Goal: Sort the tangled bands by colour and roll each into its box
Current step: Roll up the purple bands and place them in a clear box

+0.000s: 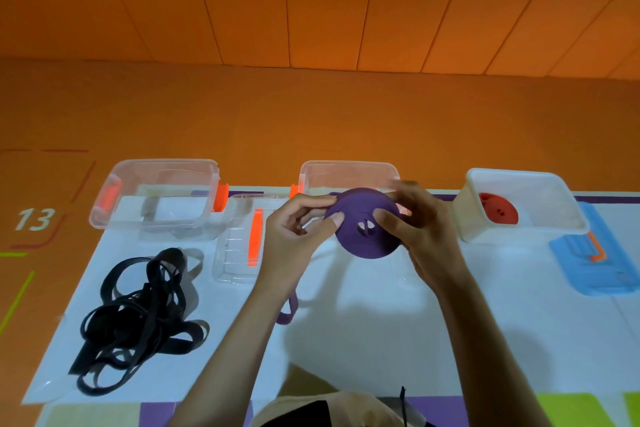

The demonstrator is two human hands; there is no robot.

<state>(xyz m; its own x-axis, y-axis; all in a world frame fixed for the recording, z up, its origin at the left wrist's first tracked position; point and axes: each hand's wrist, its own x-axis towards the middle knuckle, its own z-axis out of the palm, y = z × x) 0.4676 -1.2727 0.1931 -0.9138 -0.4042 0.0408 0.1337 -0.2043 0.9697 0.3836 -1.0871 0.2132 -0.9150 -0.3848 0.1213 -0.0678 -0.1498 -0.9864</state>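
Both hands hold a large purple band roll (363, 236) in the air in front of the middle clear box (348, 172). My left hand (294, 232) pinches its left edge. My right hand (419, 222) grips the right side. A loose purple tail (289, 314) hangs down under my left forearm. A tangled black band (138, 315) lies on the white mat at the left. A rolled red band (498, 208) sits inside the white box (561, 204) at the right. The left clear box (152, 198) holds nothing.
A clear lid with an orange clip (242, 243) lies between the left and middle boxes. A blue lid (595, 256) rests at the right of the white box. The white mat (381, 340) lies on an orange floor beside a printed number 13 (34, 218).
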